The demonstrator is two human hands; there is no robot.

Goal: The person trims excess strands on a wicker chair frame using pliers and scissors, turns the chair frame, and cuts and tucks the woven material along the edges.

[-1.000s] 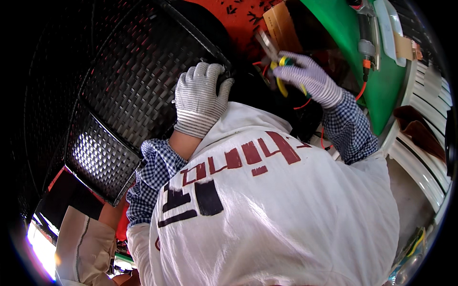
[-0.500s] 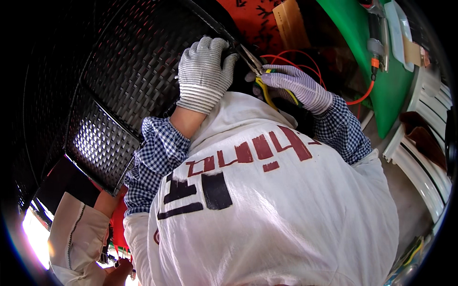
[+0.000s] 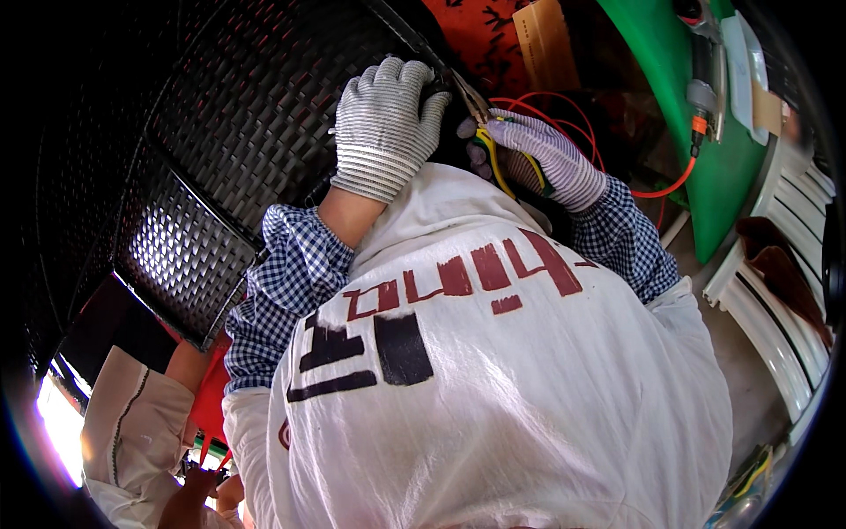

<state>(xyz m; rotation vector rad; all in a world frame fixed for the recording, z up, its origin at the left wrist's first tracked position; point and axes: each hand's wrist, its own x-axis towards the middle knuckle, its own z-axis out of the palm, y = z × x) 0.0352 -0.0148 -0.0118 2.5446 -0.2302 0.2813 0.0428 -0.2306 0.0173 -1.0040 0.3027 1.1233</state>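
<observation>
Head view: pliers at black woven panel

Left hand curled at panel's rim; grip hidden, cannot tell. Right hand holds pliers, tips by rim. Visible weave looks complete; what remains along rim, unclear.

At the top, a red surface is scattered with dark scraps, beside a piece of brown cardboard. Right of it, a large green panel narrows to a point. White slatted pieces, possibly furniture, line the far right, near a strip of grey floor. Glaring white light fills the lower left edge, showing no detail.
</observation>
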